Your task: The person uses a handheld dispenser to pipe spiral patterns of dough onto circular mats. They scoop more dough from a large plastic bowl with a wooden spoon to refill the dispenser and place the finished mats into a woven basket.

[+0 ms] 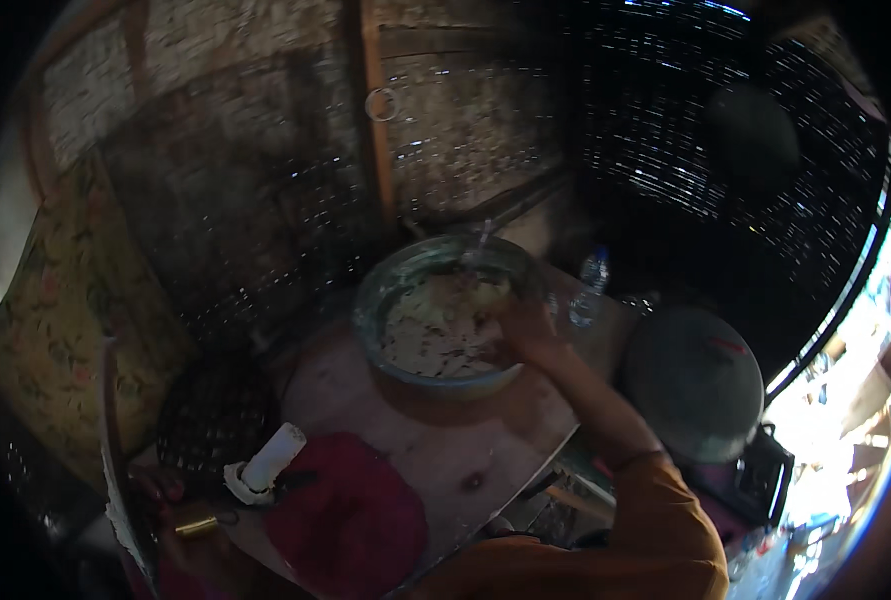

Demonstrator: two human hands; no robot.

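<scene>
A wide greenish basin [371, 345] holds a pale, lumpy mixture [436, 320] with darker bits in it. My right hand [519, 330] reaches over the basin's right side into the mixture; its fingers are dim and partly hidden. At the lower left, my left hand [169, 495] is closed at a thin, flat thing [121, 490] seen edge-on, its kind unclear. A gold band [198, 527] shows by that hand. Beside it are a white tube [274, 455] with a ragged-edged base and a dark red cloth or bag [351, 515].
The basin stands on a pale wooden table [421, 440] against a woven wall [266, 150]. A clear bottle [590, 290] is behind my right arm. To the right is a large round grey lid or pot [696, 385]; at left, a dark basket [216, 410] and patterned cloth [76, 320].
</scene>
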